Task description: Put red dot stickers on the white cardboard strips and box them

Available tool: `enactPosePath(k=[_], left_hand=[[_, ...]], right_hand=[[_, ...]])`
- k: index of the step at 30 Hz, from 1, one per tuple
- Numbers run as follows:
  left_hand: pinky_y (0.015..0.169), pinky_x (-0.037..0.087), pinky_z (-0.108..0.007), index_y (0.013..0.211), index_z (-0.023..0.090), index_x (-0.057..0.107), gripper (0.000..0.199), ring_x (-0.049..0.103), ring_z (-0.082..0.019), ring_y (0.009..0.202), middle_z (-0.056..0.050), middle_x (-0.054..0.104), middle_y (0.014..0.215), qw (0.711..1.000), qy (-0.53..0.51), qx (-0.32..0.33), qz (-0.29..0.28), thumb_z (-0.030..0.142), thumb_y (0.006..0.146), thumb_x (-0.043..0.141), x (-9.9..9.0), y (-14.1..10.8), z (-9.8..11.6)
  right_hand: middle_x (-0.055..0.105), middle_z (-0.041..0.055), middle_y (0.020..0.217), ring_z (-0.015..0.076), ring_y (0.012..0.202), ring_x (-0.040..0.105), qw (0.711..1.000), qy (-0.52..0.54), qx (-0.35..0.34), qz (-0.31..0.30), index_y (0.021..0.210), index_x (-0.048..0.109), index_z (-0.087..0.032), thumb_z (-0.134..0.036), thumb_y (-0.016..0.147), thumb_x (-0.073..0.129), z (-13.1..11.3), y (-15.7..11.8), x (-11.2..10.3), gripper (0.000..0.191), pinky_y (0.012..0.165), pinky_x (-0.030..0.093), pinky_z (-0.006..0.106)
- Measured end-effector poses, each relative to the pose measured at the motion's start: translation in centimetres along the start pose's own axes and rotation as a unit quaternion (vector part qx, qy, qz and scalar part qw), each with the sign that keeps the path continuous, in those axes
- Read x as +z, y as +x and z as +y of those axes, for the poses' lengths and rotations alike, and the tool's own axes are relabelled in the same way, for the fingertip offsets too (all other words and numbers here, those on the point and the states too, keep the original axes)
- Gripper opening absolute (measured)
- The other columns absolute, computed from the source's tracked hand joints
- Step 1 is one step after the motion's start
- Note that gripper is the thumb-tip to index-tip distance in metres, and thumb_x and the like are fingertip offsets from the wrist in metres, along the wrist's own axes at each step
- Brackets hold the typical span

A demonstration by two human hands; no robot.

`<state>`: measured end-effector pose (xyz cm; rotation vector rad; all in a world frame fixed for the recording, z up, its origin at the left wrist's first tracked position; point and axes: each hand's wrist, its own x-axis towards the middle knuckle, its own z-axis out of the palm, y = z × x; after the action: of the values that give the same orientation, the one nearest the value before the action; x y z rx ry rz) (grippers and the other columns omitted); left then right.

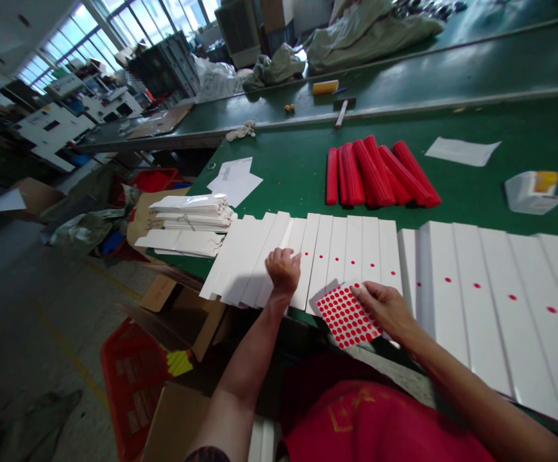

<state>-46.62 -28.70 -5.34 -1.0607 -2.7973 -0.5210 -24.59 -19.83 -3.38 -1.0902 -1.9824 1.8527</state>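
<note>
A row of flat white boxes [315,282] lies overlapping along the green table's near edge. Boxes from the middle to the right each carry one round red sticker [353,262]; those at the left end show plain white faces. My left hand [283,269] is closed at the edge of a white box [283,232] where plain and dotted boxes meet; its fingertips are partly hidden. Between thumb and fingers, my right hand [387,309] pinches a sheet of round red stickers [346,317], tilted over the front edge of the boxes.
Red bundled tubes [375,173] lie behind the row. Stacked white flat pieces [192,215] sit at the left corner, near loose papers [235,181]. A white container [532,192] stands right. Below left are an open cardboard box [183,308] and a red crate [129,385].
</note>
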Motion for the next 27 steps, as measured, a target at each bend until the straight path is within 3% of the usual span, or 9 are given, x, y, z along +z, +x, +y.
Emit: enactPosePath(k=[2,4,6,8,11,14,19,22,27], left_hand=[[0.085,0.036,-0.035,0.096,0.02,0.066,0.025,0.054,-0.024,0.098,-0.009,0.064,0.098,1.0,0.016,-0.018,0.001,0.04,0.09,0.053,-1.6,-0.5,-1.3],[0.088,0.036,-0.038,0.109,0.018,0.063,0.039,0.053,-0.027,0.104,-0.012,0.061,0.108,0.997,0.05,-0.049,0.011,0.049,0.086,0.055,-3.0,-0.9,-2.9],[0.094,0.034,-0.044,0.13,0.016,0.051,0.073,0.046,-0.034,0.116,-0.018,0.052,0.127,0.992,0.094,-0.081,0.011,0.063,0.075,0.061,-3.8,-1.0,-4.6],[0.097,0.033,-0.05,0.144,0.016,0.034,0.102,0.039,-0.04,0.123,-0.022,0.039,0.141,0.986,0.12,-0.108,-0.037,0.069,0.063,0.067,-4.0,-0.9,-6.2],[0.095,0.037,-0.048,0.15,0.018,0.022,0.106,0.045,-0.038,0.119,-0.021,0.041,0.137,0.976,0.123,-0.125,-0.127,0.056,0.063,0.07,-3.7,-0.4,-7.8],[0.093,0.04,-0.045,0.15,0.019,0.022,0.099,0.05,-0.035,0.113,-0.018,0.05,0.124,0.973,0.118,-0.146,-0.138,0.042,0.065,0.068,-3.8,-0.1,-7.7],[0.092,0.043,-0.039,0.148,0.016,0.026,0.098,0.054,-0.032,0.111,-0.017,0.054,0.119,0.975,0.009,-0.169,-0.144,0.041,0.063,0.07,-4.6,-1.9,-3.8],[0.093,0.043,-0.04,0.148,0.016,0.026,0.098,0.052,-0.032,0.114,-0.017,0.053,0.121,0.982,-0.039,-0.12,-0.141,0.041,0.064,0.069,-4.1,-3.8,0.4],[0.096,0.041,-0.047,0.147,0.018,0.027,0.096,0.051,-0.034,0.114,-0.016,0.054,0.118,0.98,-0.067,-0.059,-0.178,0.041,0.064,0.069,-1.6,-6.1,8.8]], right_hand=[[0.035,-0.0053,0.048,0.0088,0.042,0.033,1.0,-0.001,-0.001,-0.003,0.058,0.037,-0.022,-0.062,0.079,0.056,-0.2,0.1,0.1,0.049,0.039,0.025,0.021],[0.034,-0.0053,0.049,0.0086,0.043,0.032,1.0,-0.004,-0.005,-0.008,0.058,0.036,-0.021,-0.062,0.079,0.056,-0.4,0.2,0.3,0.049,0.039,0.025,0.021],[0.034,-0.0053,0.049,0.0086,0.044,0.032,1.0,-0.008,-0.01,-0.014,0.058,0.036,-0.021,-0.061,0.079,0.056,-0.7,0.3,0.6,0.049,0.04,0.025,0.021],[0.035,-0.0053,0.049,0.0089,0.044,0.033,1.0,-0.003,-0.012,-0.024,0.059,0.036,-0.021,-0.061,0.079,0.057,-0.8,0.5,1.0,0.049,0.04,0.025,0.021],[0.035,-0.0053,0.049,0.0092,0.044,0.034,0.999,0.01,-0.012,-0.035,0.059,0.037,-0.022,-0.061,0.079,0.057,-0.7,0.5,1.2,0.049,0.041,0.027,0.022],[0.035,-0.0055,0.05,0.009,0.044,0.033,0.999,0.01,-0.017,-0.031,0.059,0.037,-0.021,-0.059,0.08,0.057,-0.3,0.3,1.1,0.048,0.041,0.026,0.022],[0.035,-0.006,0.05,0.0088,0.044,0.033,1.0,0.018,-0.003,-0.013,0.06,0.037,-0.021,-0.059,0.081,0.057,0.6,-0.5,-0.2,0.048,0.041,0.025,0.022],[0.035,-0.006,0.05,0.0089,0.044,0.033,0.999,0.034,0.009,0.001,0.061,0.037,-0.021,-0.06,0.08,0.058,0.9,-1.4,-1.3,0.049,0.041,0.024,0.022],[0.043,-0.0046,0.054,0.0104,0.047,0.041,0.996,0.084,0.023,0.016,0.066,0.045,-0.019,-0.061,0.083,0.057,1.0,-3.6,-3.8,0.046,0.044,0.03,0.022]])
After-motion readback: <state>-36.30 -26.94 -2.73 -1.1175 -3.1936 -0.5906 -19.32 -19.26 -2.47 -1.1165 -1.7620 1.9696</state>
